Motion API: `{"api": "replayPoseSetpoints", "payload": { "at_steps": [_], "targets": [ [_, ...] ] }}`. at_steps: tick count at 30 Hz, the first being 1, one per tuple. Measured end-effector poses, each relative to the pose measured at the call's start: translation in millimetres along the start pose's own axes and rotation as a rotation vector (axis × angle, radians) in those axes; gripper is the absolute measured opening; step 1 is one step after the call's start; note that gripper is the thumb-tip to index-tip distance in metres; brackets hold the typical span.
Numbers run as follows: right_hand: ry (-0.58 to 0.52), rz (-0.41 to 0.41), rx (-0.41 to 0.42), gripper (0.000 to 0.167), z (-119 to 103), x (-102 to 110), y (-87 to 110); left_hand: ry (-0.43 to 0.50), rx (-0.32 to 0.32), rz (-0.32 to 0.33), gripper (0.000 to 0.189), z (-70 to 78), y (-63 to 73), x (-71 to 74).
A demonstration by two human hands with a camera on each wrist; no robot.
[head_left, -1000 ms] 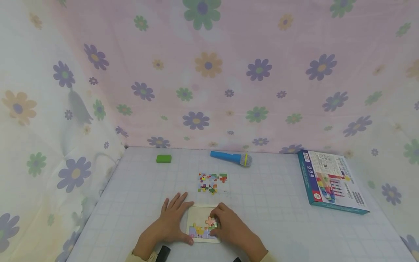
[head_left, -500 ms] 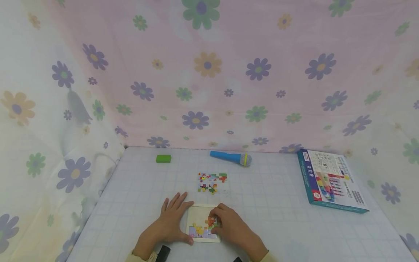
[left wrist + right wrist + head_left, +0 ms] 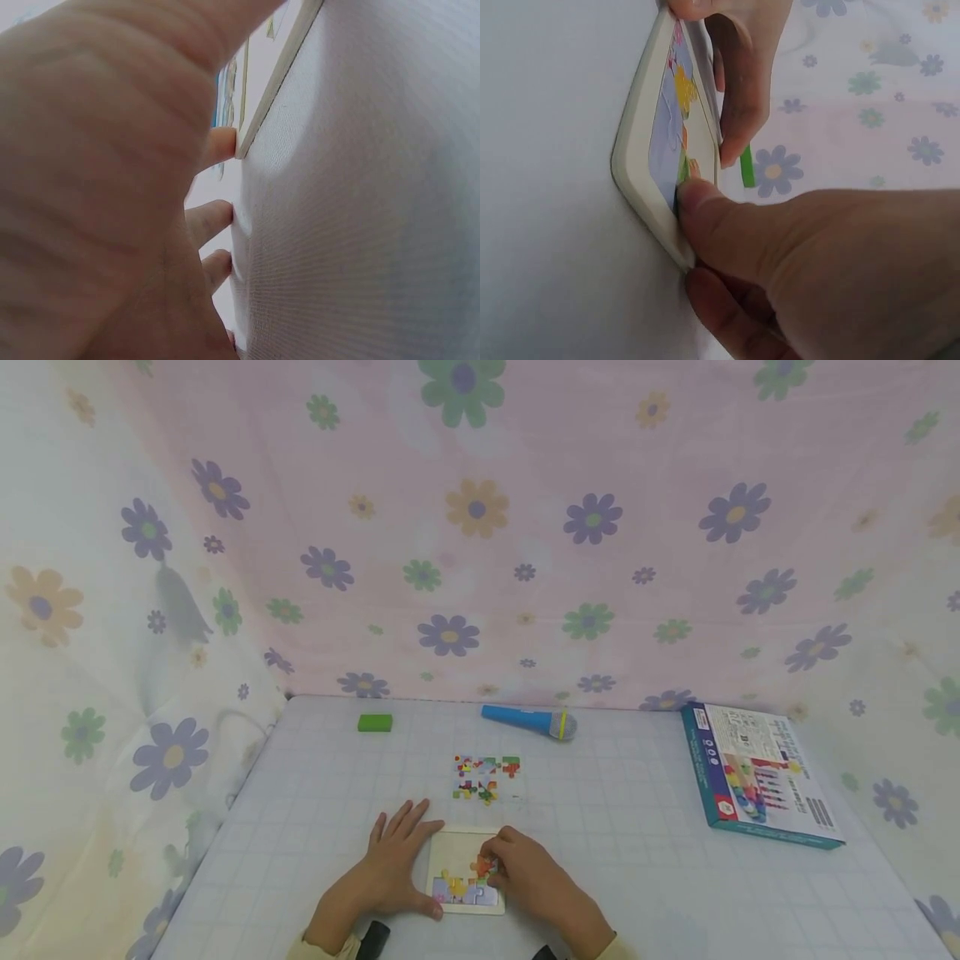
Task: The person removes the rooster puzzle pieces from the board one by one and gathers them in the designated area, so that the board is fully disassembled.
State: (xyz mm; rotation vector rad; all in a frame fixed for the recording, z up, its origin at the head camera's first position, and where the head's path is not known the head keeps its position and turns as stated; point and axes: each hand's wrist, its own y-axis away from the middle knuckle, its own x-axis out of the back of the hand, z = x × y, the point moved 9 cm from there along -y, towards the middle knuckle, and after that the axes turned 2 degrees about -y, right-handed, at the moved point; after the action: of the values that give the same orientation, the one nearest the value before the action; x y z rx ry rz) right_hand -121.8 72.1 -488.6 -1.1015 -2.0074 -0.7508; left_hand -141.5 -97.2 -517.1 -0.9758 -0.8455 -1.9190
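Observation:
A cream puzzle tray (image 3: pixel 452 843) lies on the table in front of me, with joined lilac and yellow pieces (image 3: pixel 456 888) along its near side. My left hand (image 3: pixel 392 870) is spread beside the tray, its thumb and index finger against the left edge. Curled over the tray's right side, my right hand (image 3: pixel 534 878) pinches an orange puzzle piece (image 3: pixel 482 865) above the lilac row. In the right wrist view, the right thumb (image 3: pixel 705 214) presses near the tray's right rim and covers part of the piece. The left wrist view shows mostly palm, with a fingertip at the tray corner.
Behind the tray lie several loose puzzle pieces (image 3: pixel 486 767) in two rows. Farther back are a green block (image 3: pixel 375 723) and a blue microphone (image 3: pixel 525 720). A flat teal-edged box (image 3: pixel 772 777) lies at the right. Flowered cloth (image 3: pixel 480 568) hangs around the table.
The orange piece, pale with glare a second ago, now shows its colour and lies flatter. The right thumb has shifted slightly, uncovering more of the lilac row. The left hand has stayed still.

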Motion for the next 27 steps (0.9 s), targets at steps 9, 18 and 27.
{"api": "replayPoseSetpoints", "payload": {
  "at_steps": [9,18,27],
  "targets": [
    [0.129,0.041,0.047,0.027,-8,0,1.0,-0.007,0.0,0.006,0.115,-0.5,-1.5,1.4],
    [0.004,0.042,0.041,0.025,3,-2,0.0,0.004,0.001,-0.007,0.114,-0.2,-0.6,0.7],
    [-0.08,0.076,0.059,0.024,12,2,-1.9,0.0,-0.01,0.003,0.113,2.6,0.2,2.0]
  ]
}}
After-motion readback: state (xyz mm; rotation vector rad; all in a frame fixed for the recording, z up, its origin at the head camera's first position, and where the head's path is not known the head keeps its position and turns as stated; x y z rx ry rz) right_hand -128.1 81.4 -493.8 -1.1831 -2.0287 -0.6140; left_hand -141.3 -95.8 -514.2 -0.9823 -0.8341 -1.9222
